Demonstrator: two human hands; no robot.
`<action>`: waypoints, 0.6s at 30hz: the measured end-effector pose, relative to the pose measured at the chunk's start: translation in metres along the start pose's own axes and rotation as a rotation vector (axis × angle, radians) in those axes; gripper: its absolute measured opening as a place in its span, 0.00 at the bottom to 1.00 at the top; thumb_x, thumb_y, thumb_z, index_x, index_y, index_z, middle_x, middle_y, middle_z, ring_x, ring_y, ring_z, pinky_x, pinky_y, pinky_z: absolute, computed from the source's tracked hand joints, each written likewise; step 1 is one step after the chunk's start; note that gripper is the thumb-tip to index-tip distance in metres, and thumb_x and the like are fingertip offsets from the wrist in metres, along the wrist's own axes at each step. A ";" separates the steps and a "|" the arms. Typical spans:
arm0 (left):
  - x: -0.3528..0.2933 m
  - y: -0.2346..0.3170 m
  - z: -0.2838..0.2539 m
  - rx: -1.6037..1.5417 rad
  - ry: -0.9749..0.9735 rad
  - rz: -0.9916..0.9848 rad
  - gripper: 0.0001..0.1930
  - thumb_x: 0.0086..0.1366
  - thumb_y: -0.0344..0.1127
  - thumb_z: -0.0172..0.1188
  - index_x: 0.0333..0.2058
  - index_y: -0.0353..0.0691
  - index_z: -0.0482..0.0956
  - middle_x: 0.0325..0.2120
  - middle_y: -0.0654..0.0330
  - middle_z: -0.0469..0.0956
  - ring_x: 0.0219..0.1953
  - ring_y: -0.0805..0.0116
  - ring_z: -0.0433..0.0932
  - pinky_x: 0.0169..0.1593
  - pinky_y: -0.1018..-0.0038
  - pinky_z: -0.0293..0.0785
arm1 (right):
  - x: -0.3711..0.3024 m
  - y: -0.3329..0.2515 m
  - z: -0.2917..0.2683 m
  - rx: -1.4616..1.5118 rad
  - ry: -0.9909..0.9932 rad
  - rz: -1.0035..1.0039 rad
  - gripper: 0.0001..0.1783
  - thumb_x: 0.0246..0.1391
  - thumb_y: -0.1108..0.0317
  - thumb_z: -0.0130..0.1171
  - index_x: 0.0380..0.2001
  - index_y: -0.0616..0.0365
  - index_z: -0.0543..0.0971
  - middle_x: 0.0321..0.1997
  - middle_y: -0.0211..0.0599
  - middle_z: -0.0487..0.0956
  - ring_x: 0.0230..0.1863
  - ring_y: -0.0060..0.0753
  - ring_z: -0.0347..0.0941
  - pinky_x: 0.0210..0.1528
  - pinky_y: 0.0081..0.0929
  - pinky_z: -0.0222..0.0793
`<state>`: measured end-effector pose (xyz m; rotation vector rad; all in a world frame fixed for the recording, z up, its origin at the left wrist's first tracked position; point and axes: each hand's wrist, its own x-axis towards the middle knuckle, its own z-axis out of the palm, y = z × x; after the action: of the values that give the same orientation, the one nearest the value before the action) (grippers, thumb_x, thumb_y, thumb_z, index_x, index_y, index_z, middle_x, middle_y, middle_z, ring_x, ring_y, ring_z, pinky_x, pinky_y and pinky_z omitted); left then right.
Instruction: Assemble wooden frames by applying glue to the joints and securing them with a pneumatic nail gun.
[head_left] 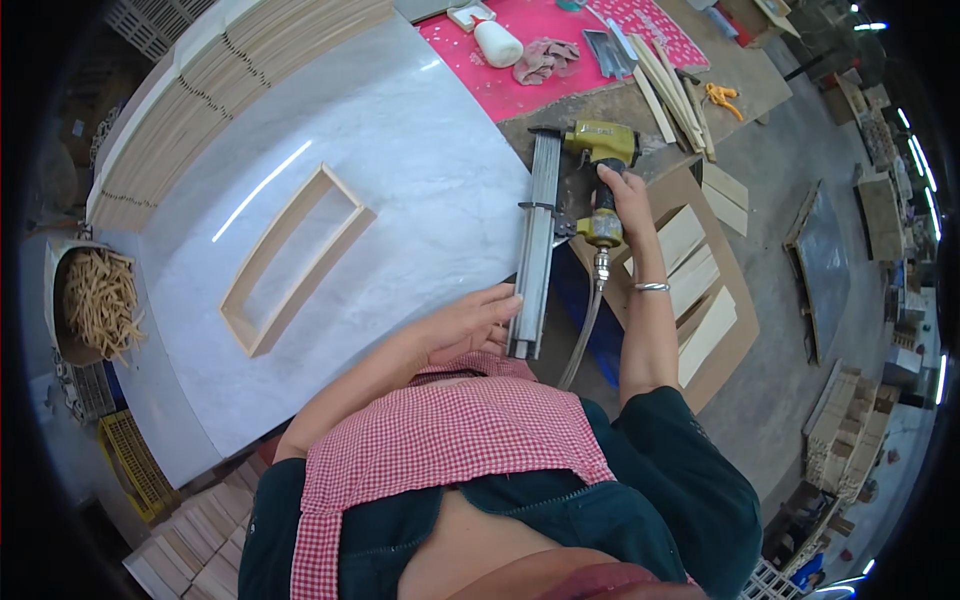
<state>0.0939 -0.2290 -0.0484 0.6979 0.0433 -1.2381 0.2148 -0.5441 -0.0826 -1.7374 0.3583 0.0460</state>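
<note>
My right hand (pixel 627 205) is wrapped round the black handle of a yellow pneumatic nail gun (pixel 606 135), which is held up past the table's right edge. The gun's long silver magazine (pixel 537 250) points down toward my body. At its lower end, my left hand (pixel 470 325) touches the magazine's left side, its thumb or finger against the metal and other fingers partly hidden. An air hose (pixel 585 335) runs down from the handle. To the left, a wooden frame (pixel 295 262) with one curved long side lies on the white marbled table (pixel 420 200).
Stacked thin wooden strips (pixel 220 100) line the table's far left. A bin of wood pieces (pixel 100 300) stands at the left edge. A glue bottle (pixel 497 44) and a rag (pixel 547 61) lie on pink cloth. Wooden boards (pixel 690 260) fill a cardboard box on my right.
</note>
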 end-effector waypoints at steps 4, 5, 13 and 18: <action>-0.001 0.008 0.003 -0.070 -0.041 0.048 0.31 0.74 0.46 0.56 0.68 0.39 0.58 0.49 0.52 0.76 0.42 0.68 0.81 0.40 0.81 0.77 | 0.018 -0.037 -0.010 -0.682 0.177 -0.107 0.25 0.61 0.51 0.60 0.23 0.66 0.78 0.20 0.41 0.78 0.19 0.35 0.71 0.26 0.31 0.68; -0.001 0.009 0.003 -0.094 -0.055 0.064 0.31 0.74 0.45 0.56 0.68 0.39 0.58 0.49 0.53 0.76 0.41 0.68 0.81 0.40 0.81 0.77 | 0.024 -0.049 -0.013 -0.909 0.235 -0.144 0.28 0.60 0.49 0.61 0.21 0.66 0.79 0.19 0.42 0.78 0.20 0.38 0.71 0.27 0.34 0.69; 0.007 0.012 0.000 -0.042 -0.039 0.019 0.33 0.73 0.45 0.58 0.69 0.40 0.56 0.49 0.55 0.76 0.41 0.70 0.80 0.41 0.81 0.78 | 0.160 -0.094 0.014 -0.975 0.320 -0.580 0.17 0.57 0.57 0.62 0.29 0.63 0.83 0.27 0.45 0.83 0.26 0.49 0.78 0.34 0.39 0.74; 0.004 0.013 -0.006 -0.005 -0.027 -0.010 0.36 0.70 0.46 0.60 0.70 0.40 0.55 0.51 0.55 0.74 0.45 0.71 0.77 0.45 0.79 0.76 | 0.213 -0.081 0.034 -1.167 0.379 -0.499 0.15 0.56 0.62 0.62 0.30 0.67 0.83 0.30 0.55 0.83 0.30 0.53 0.80 0.37 0.40 0.77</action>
<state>0.1091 -0.2271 -0.0489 0.6770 0.0273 -1.2566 0.4447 -0.5439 -0.0609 -2.9611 0.1451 -0.5413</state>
